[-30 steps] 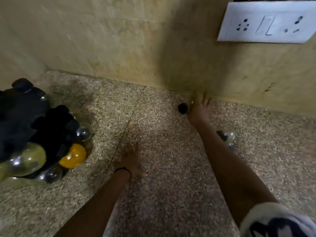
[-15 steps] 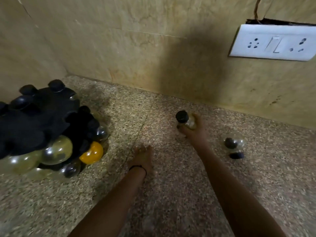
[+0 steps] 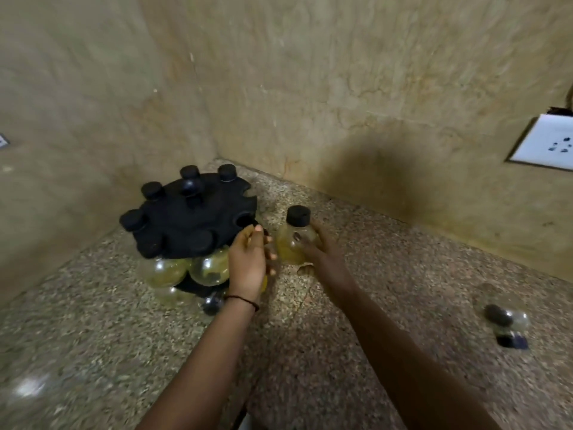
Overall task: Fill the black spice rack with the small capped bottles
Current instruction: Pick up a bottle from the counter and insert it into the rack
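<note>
The round black spice rack [image 3: 189, 220] stands in the counter's back left corner, with several black-capped clear bottles hanging in its notches and more on a lower tier. My right hand [image 3: 319, 254] grips a small clear bottle with a black cap [image 3: 293, 240], upright, just right of the rack. My left hand [image 3: 249, 262] rests against the rack's right edge, next to an empty notch [image 3: 245, 219]; what its fingers hold is hidden. Another capped bottle [image 3: 505, 319] lies on its side at the far right.
The speckled stone counter [image 3: 310, 352] runs to tan walls at the back and left. A white socket plate [image 3: 545, 144] is on the back wall at right. A small dark object [image 3: 511, 341] lies beside the fallen bottle.
My right hand has carried the bottle left from the wall to beside the rack. My left hand has left the counter and reached the rack's edge. The view swung left.
</note>
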